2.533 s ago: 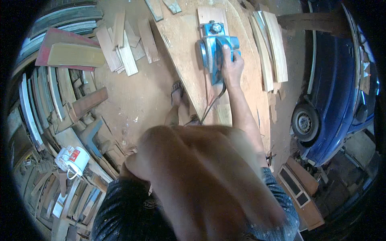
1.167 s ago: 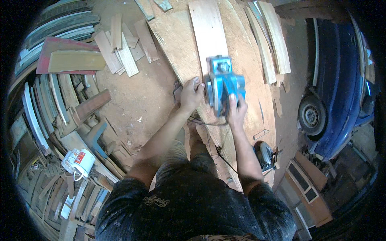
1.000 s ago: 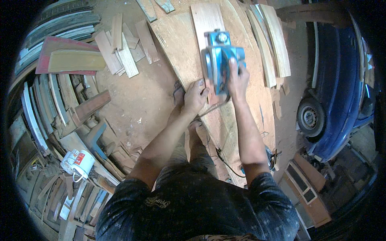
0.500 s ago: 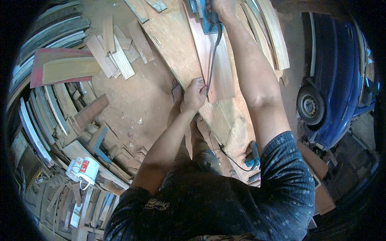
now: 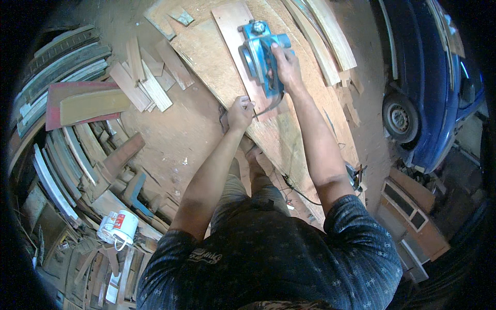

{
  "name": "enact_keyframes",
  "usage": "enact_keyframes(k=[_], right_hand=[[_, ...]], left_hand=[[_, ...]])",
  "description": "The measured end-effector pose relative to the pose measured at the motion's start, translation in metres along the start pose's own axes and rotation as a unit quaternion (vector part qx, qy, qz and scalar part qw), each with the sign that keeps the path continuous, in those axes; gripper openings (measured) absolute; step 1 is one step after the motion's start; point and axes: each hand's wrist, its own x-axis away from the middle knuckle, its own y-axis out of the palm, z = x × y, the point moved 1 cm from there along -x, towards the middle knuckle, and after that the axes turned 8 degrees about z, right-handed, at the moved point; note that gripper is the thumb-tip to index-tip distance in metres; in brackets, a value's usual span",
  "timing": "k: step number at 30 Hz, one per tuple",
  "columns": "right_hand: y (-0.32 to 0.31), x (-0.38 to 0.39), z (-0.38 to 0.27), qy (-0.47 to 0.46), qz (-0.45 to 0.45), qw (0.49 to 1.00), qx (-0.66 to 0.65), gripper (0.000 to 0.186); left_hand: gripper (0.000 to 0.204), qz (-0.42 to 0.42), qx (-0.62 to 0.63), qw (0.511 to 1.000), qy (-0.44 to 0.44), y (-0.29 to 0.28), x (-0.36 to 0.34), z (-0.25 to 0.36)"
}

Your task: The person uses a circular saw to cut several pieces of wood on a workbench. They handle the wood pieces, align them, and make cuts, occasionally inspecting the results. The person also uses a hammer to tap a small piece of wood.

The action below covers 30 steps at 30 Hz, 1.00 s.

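Note:
A blue electric hand planer (image 5: 263, 59) rests on a long pale board (image 5: 227, 23), towards the board's near end. My right hand (image 5: 287, 67) is closed round the planer's rear handle. From the back of the tool a dark power cord (image 5: 272, 107) curves to my left hand (image 5: 241, 112). That hand is closed on the cord beside the board's near left corner; its fingertips are partly hidden. Beneath the board lies a wide wooden worktop (image 5: 206, 67).
Long planks (image 5: 330, 39) lie along the worktop's right side. Another dark tool (image 5: 355, 175) sits by my right elbow. Loose offcuts (image 5: 144, 77), stacked timber (image 5: 67, 67) and a white bucket (image 5: 125, 226) are on the left. A blue vehicle (image 5: 434, 98) stands to the right.
My right hand has drawn the planer back along the board towards me. My left hand stays by the board's near end, with the cord now bent more sharply. The whole view has shifted slightly.

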Motion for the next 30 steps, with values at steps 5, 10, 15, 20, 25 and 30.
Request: enact_keyframes(k=[5,10,15,20,25,30], right_hand=[[-0.034,0.053,0.035,0.033,0.000,0.999,-0.024,0.046],[-0.067,0.106,0.069,0.068,-0.005,0.995,-0.073,0.040],[-0.091,0.150,0.107,0.072,-0.014,0.994,-0.084,0.039],[-0.116,0.213,0.120,0.108,0.089,0.982,-0.124,0.039],[-0.170,0.311,0.089,0.172,0.118,0.970,-0.127,0.035],[-0.269,0.405,0.005,0.099,0.049,0.987,-0.114,0.034]], left_hand=[[0.038,0.007,0.024,0.998,-0.055,0.013,-0.002,-0.020],[0.039,-0.001,0.093,0.990,-0.106,0.011,0.008,-0.004],[0.038,0.020,0.036,0.997,-0.064,0.012,-0.003,-0.020],[0.050,0.067,-0.087,0.994,-0.020,0.018,-0.002,-0.004],[0.072,-0.032,-0.206,0.975,-0.075,0.041,0.010,0.057],[0.080,-0.127,0.179,0.966,-0.134,0.042,-0.074,-0.056]])
